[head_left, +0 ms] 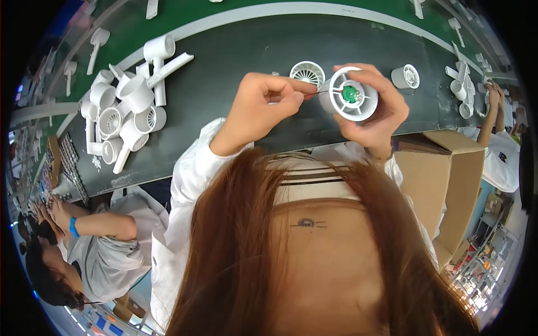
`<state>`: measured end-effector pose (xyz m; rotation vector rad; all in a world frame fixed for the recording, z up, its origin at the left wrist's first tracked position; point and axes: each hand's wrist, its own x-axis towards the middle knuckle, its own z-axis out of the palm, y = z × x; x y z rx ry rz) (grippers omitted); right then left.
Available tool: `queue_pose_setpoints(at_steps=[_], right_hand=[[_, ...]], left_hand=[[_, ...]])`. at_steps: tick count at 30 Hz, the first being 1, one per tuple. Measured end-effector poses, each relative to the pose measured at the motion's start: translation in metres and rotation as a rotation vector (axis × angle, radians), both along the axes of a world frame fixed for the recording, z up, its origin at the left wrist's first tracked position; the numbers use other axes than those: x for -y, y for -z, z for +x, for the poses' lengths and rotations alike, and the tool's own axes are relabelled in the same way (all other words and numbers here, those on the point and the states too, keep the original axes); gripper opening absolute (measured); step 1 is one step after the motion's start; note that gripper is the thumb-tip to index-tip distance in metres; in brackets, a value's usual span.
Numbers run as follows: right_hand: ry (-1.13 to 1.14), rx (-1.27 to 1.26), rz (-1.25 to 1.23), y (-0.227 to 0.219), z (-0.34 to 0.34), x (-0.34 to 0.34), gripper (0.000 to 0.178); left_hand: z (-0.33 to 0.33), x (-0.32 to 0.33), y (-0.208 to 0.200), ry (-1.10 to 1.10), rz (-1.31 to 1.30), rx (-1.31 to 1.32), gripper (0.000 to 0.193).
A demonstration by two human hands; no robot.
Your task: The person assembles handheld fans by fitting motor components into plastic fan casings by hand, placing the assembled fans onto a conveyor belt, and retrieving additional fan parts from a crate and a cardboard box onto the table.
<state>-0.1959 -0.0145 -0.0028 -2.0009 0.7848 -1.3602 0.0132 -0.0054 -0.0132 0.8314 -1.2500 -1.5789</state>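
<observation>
My right hand (386,101) is wrapped round a white cylindrical fan housing (367,108), its open spoked end turned up. At the centre of the spokes sits a small green circuit board (351,94). My left hand (260,106) is closed in a pinch beside the housing. Between its fingertips and the board runs a thin dark-red wire (318,93). Just beyond my left fingertips, a white cup with a slatted grille (308,71) rests on the dark table. Another spoked white housing (406,77) lies to the right of my right hand.
A heap of white handled fan shells (136,94) covers the table's left side. An open cardboard box (426,179) stands below the front edge at right. Co-workers (106,229) (499,151) sit on both sides. More white parts (460,84) lie far right; a green belt (235,10) runs behind.
</observation>
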Motion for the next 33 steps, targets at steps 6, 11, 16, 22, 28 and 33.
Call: queue_pose_setpoints(at_steps=[6, 11, 16, 22, 28, 33], right_hand=[[0.018, -0.040, -0.102, 0.004, 0.014, 0.010, 0.035], [0.161, -0.228, -0.278, 0.009, 0.019, 0.012, 0.031], [0.281, -0.411, -0.245, 0.004, 0.007, 0.015, 0.027], [0.331, -0.549, -0.236, 0.007, 0.005, 0.021, 0.025], [0.354, -0.677, -0.121, 0.004, 0.019, 0.020, 0.023], [0.351, -0.726, -0.022, 0.001, 0.030, 0.018, 0.024]], left_hand=[[-0.006, 0.000, 0.012, -0.385, -0.441, 0.545, 0.016], [-0.015, 0.001, 0.015, -0.555, -0.689, 1.078, 0.017], [0.002, 0.001, 0.024, -0.501, -0.658, 1.007, 0.029], [0.013, -0.010, 0.043, -0.345, -0.510, 1.128, 0.050], [0.009, -0.009, 0.053, -0.261, -0.492, 1.144, 0.044], [0.006, -0.011, 0.058, -0.271, -0.524, 1.149, 0.040]])
